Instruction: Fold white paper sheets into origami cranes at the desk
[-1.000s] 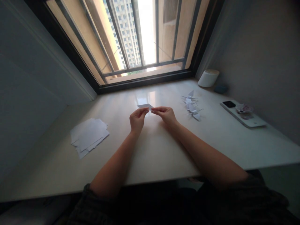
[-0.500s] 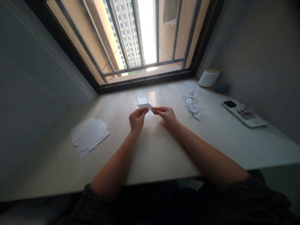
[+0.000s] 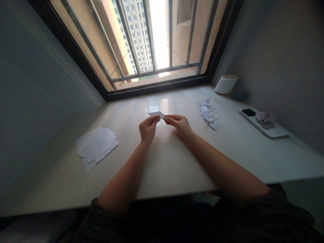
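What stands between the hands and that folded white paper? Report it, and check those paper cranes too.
Nothing visible stands in the way: the left hand and the right hand both pinch the folded white paper directly. The paper cranes lie off to the right on the tabletop, apart from the hands.

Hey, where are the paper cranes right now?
In the head view, the paper cranes lie on the right of the white desktop, beyond the right hand and left of the phone.

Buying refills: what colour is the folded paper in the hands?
White folded paper, best seen in the head view.
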Available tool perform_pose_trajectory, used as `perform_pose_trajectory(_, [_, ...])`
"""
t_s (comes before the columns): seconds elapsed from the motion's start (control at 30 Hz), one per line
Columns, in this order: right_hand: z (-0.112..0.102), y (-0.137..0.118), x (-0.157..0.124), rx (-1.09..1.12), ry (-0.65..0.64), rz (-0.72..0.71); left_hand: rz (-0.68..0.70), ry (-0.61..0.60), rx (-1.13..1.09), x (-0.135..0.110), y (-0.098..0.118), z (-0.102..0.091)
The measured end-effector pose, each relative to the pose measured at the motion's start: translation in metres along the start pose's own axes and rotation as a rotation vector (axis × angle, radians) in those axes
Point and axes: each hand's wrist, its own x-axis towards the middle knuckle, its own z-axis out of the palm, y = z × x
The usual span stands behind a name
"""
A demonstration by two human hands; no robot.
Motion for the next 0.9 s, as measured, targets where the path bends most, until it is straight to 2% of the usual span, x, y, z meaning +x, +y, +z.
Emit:
perform_pose_trajectory(0.17, [0.0009,-0.0001,-0.0005,-0.016,0.056,-0.026,-0.016,-0.008,-0.023,-0.0012,0.0002,0.001])
perform_pose_trajectory(0.37, [0.0004,-0.0012,-0.0011,-0.037,0.06,-0.054,-0.064,0.03,-0.106,-0.0013,-0.0027,0.0039])
perform_pose_trajectory(0.57, [-0.0006,0.0011,0.0009,0.04,0.011,-0.017,-0.004,0.007,-0.022,-0.0008,0.001,0.0011])
perform_pose_trajectory(0.7, [-0.0006,0.0028,0.0016,0.062,0.027,0.007,0.015,-0.001,0.003,-0.0015,0.0018,0.0008])
perform_pose_trajectory(0.9, [0.0014,-0.0006,0.0,0.006,0.045,-0.052,-0.015,0.039,-0.034,-0.003,0.0017,0.0045])
